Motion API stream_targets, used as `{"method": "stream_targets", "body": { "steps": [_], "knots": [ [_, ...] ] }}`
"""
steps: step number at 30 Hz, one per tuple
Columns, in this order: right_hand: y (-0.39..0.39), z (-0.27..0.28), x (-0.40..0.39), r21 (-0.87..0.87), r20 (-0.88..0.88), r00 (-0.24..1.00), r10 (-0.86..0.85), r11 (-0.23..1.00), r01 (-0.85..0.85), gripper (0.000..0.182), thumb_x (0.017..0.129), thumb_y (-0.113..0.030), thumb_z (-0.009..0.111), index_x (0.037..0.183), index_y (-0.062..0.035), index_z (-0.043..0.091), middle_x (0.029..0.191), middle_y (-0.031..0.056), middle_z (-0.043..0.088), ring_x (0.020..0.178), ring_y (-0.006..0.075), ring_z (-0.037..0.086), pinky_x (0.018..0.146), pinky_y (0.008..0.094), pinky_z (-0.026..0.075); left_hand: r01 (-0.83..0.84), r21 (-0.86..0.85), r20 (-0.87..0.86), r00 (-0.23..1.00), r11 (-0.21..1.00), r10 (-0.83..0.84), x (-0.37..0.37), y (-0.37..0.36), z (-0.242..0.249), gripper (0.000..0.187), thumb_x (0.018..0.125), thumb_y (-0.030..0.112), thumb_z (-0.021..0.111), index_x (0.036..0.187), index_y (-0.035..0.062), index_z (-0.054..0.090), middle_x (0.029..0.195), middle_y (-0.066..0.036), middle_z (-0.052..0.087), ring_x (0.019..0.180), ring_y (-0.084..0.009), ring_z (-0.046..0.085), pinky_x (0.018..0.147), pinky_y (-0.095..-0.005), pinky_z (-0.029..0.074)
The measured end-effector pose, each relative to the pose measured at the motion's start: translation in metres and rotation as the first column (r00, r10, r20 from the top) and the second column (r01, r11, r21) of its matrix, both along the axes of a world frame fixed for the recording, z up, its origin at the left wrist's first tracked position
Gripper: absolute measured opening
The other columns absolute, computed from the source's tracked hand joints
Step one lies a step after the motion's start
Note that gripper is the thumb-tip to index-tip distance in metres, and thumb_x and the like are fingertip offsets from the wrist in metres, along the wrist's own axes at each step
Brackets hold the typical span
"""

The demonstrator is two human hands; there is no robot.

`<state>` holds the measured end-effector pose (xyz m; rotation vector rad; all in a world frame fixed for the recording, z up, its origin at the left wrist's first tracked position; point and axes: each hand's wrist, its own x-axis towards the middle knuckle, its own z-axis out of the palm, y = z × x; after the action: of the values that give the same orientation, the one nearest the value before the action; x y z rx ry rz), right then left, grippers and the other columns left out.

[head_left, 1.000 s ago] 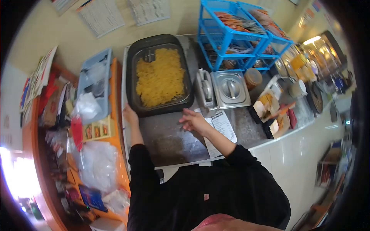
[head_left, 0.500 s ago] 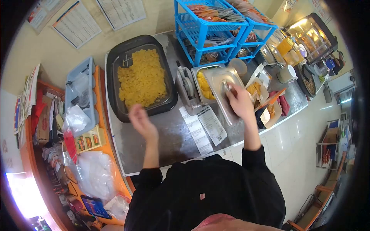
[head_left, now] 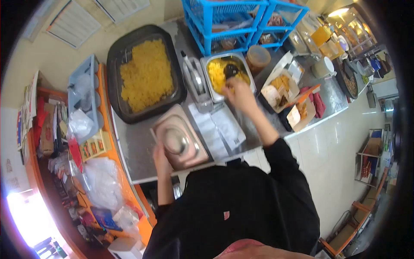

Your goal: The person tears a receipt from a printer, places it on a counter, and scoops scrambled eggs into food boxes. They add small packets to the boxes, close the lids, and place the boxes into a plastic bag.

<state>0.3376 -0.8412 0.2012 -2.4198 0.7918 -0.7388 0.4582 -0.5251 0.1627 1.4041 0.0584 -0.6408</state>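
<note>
My left hand [head_left: 162,160] grips the edge of a steel lid [head_left: 193,144] with a raised centre, over the near part of the counter. At the uncovered steel pan [head_left: 248,69] of yellow food [head_left: 215,74], my right hand [head_left: 239,94] reaches over the near rim. Its fingers are curled and pressed together at a black spoon [head_left: 231,70] that rests in the food; the handle is mostly hidden by the hand. Left of this pan stands a narrow steel holder [head_left: 196,80] with utensils. A large dark roasting tray [head_left: 113,93] carries a broad layer of yellow rice-like food [head_left: 146,73].
Paper slips [head_left: 215,129] lie on the steel counter [head_left: 138,162]. Right of the pan stand a round tub [head_left: 258,58] and paper food boxes [head_left: 276,88]. Blue basket racks [head_left: 233,30] stand behind. At left are a blue-grey tray [head_left: 100,108] and plastic bags [head_left: 103,185].
The steel lid has come off the pan and moved left and nearer, passing from my right hand to my left. My right hand has shifted to the black spoon. The camera view has tilted slightly.
</note>
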Motion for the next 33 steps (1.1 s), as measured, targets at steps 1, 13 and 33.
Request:
{"method": "stream_targets", "body": {
  "steps": [1, 13, 33],
  "knots": [
    [-0.013, -0.009, 0.006, 0.024, -0.137, 0.990, -0.026, 0.999, 0.030, 0.023, 0.078, -0.023, 0.065, 0.085, -0.0020, 0.059, 0.082, 0.0177, 0.061, 0.079, 0.0362, 0.060, 0.071, 0.0440, 0.048, -0.024, 0.065, 0.018, 1.000, 0.998, 0.023, 0.007, 0.009, -0.009, 0.027, 0.095, 0.028, 0.052, 0.099, 0.0024, 0.059, 0.093, -0.004, 0.061, 0.084, -0.0101, 0.055, 0.074, -0.0243, 0.044],
    [-0.051, -0.002, 0.031, -0.285, -0.500, 0.835, -0.229, 0.954, 0.091, 0.015, 0.071, -0.011, 0.061, 0.083, -0.0018, 0.063, 0.078, 0.0181, 0.066, 0.074, 0.0306, 0.067, 0.064, 0.0389, 0.054, -0.297, 0.588, 0.662, 0.711, 0.752, -0.237, 0.026, 0.000, -0.061, 0.059, 0.080, 0.030, 0.068, 0.122, -0.0053, 0.047, 0.120, -0.026, 0.042, 0.105, -0.0334, 0.050, 0.092, -0.0391, 0.039],
    [-0.050, 0.043, 0.021, 0.215, -0.692, 0.494, 0.527, 0.803, -0.555, 0.016, 0.078, -0.011, 0.053, 0.083, 0.0011, 0.062, 0.077, 0.0211, 0.063, 0.077, 0.0359, 0.062, 0.068, 0.0428, 0.047, -0.106, -0.480, -0.486, 0.859, 0.871, -0.163, -0.091, -0.227, -0.002, 0.029, 0.100, 0.023, 0.035, 0.114, -0.0024, 0.034, 0.115, -0.024, 0.046, 0.112, -0.0364, 0.052, 0.097, -0.0442, 0.045]
  ]
}}
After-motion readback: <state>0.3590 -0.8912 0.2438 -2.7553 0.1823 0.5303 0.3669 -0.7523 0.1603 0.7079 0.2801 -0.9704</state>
